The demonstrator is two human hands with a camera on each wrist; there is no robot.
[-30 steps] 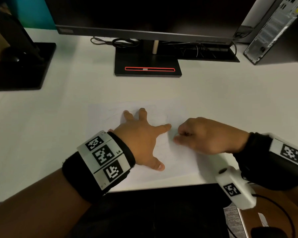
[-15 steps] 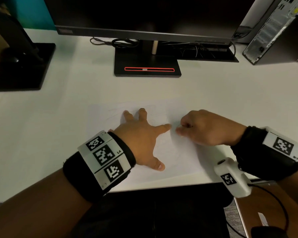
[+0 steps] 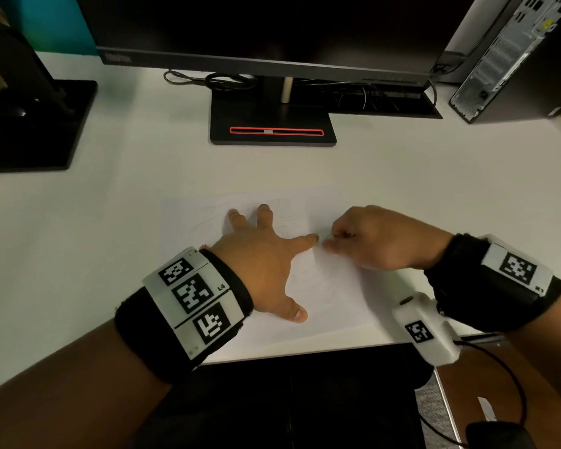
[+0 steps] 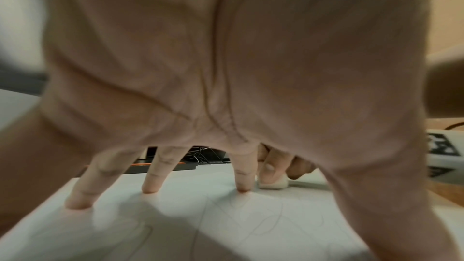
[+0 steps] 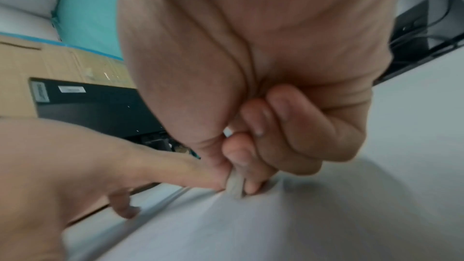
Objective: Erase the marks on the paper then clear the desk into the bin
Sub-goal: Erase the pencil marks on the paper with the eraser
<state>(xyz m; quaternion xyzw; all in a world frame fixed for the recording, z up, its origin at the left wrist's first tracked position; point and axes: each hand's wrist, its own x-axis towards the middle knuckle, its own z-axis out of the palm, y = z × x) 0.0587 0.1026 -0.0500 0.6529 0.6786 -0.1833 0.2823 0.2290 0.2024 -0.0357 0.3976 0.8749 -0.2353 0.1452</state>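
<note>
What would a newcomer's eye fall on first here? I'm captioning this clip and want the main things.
First, the left hand spread flat on the white sheet of paper with faint pencil marks, at the near edge of the white desk. Just right of it, the right hand pinches a small white eraser against the sheet. Behind them stands the black monitor base with a red-outlined slot.

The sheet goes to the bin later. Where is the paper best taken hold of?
Probably the paper's near right corner, from the right: it lies flat near the desk edge, clear of the left hand pressing its middle.
</note>
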